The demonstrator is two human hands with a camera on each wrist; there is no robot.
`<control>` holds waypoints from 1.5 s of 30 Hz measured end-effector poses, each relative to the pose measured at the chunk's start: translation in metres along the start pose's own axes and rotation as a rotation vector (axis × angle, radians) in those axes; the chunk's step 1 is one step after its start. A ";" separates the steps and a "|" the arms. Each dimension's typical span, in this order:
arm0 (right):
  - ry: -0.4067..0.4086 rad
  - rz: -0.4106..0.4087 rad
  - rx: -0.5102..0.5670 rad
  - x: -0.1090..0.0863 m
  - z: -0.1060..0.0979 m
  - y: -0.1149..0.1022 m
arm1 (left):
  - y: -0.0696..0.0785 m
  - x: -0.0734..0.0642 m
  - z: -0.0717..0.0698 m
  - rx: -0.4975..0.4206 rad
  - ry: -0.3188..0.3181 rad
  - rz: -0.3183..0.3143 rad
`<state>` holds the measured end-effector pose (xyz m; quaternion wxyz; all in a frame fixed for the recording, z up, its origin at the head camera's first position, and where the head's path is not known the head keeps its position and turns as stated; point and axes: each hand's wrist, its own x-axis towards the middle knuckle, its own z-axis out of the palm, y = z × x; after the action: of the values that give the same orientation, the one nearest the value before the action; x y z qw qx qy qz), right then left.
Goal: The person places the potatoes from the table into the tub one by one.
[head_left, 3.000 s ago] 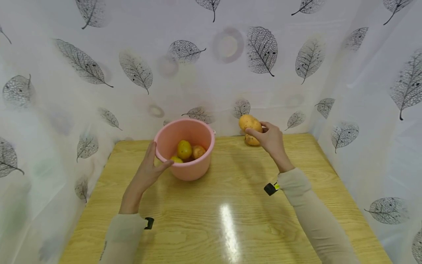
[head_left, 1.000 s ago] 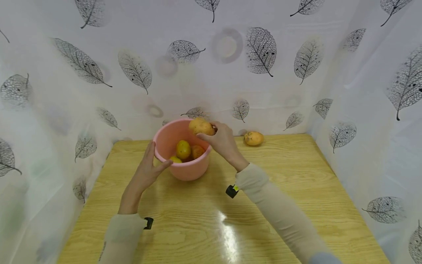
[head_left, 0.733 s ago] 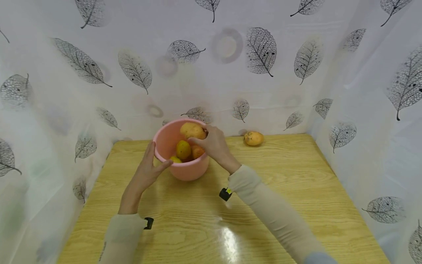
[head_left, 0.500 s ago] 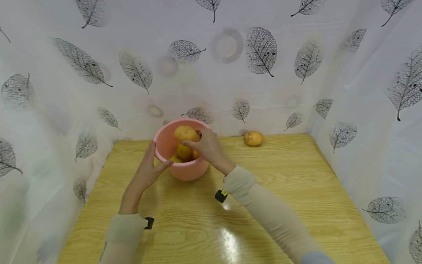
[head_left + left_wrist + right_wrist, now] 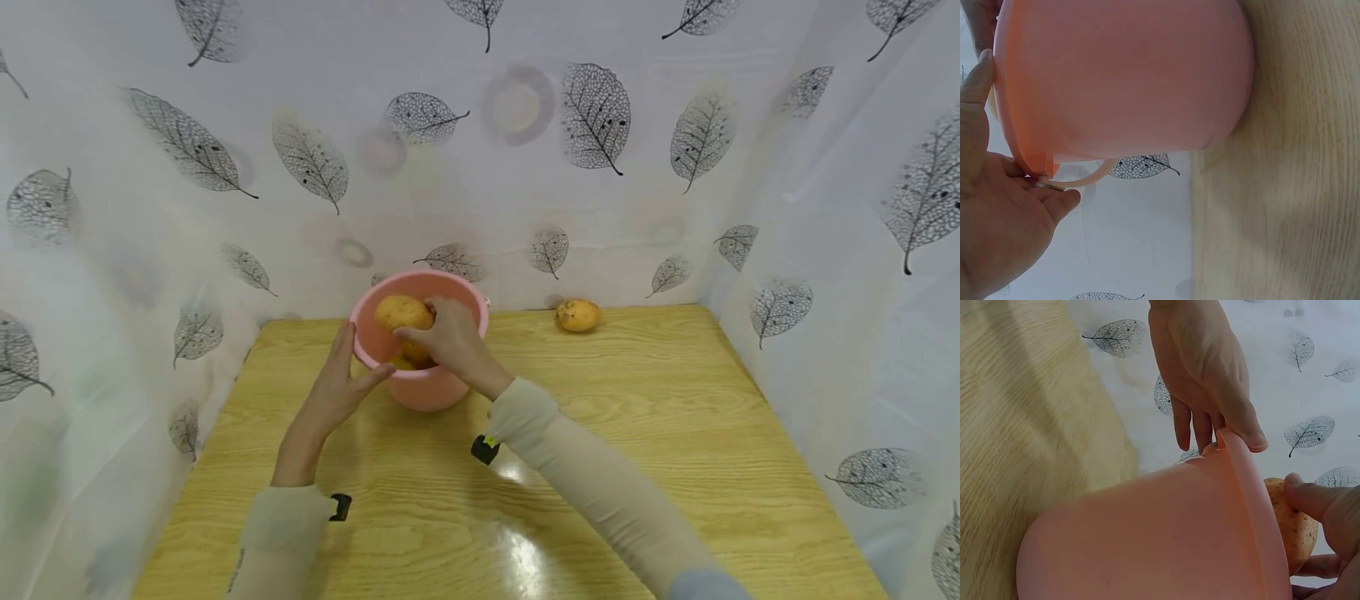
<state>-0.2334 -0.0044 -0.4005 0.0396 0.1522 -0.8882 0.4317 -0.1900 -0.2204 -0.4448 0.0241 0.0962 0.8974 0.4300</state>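
Note:
A pink bucket (image 5: 429, 393) stands upright on the wooden table, left of centre. My left hand (image 5: 337, 383) grips its near-left rim, with the thumb across the rim and fingers beside the handle (image 5: 1088, 178) in the left wrist view. My right hand (image 5: 459, 340) holds a large potato (image 5: 401, 312) over the bucket's mouth, at about rim height. In the right wrist view the thumb presses on that potato (image 5: 1297, 531). Below it, yellow-green round fruit (image 5: 416, 353) shows inside the bucket, partly hidden by my right hand.
Another orange-yellow potato-like piece (image 5: 578, 316) lies at the table's back edge, right of the bucket. A pale leaf-print curtain (image 5: 517, 192) hangs behind and along both sides of the wooden table (image 5: 637, 433).
My right hand took the potato from the table's back edge, carried it left over the bucket rim and lowered it into the mouth. My left hand stays on the rim.

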 end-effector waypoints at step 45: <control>-0.024 -0.201 0.064 0.005 -0.040 0.026 | 0.002 0.000 0.002 0.006 0.019 -0.004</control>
<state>-0.2482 0.0412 -0.3942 0.0672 0.2470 -0.8547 0.4517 -0.1893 -0.2178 -0.4448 0.0160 0.0901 0.8991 0.4281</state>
